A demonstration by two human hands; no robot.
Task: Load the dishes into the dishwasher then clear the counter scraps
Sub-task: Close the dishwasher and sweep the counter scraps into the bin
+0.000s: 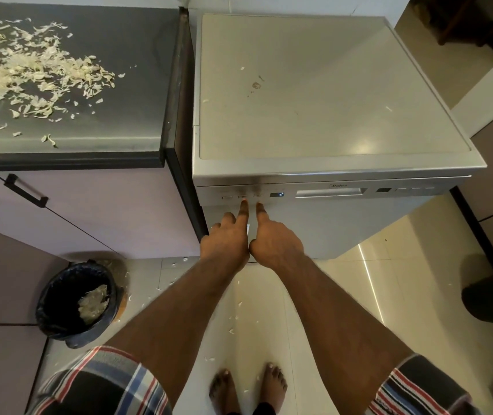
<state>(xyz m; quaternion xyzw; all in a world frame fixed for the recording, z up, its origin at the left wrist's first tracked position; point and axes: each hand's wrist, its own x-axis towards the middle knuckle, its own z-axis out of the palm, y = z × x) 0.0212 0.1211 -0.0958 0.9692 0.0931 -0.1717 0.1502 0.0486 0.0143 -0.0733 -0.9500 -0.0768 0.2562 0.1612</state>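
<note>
Bottom of the frame is just bare feet and floor with a few stray flakes. Mid-frame, the left hand (229,238) and right hand (272,239) sit side by side, each with its index finger stretched to a panel button and the rest curled, gripping nothing. The dishwasher (314,115) has its door closed, display lit, so loading looks finished to me. The scraps (41,70) sit upper left on the counter (125,85): thin, dry, featherlight peels. They'd scatter easily, so sweep them into a cupped palm, then the bin (77,301) at lower left.
</note>
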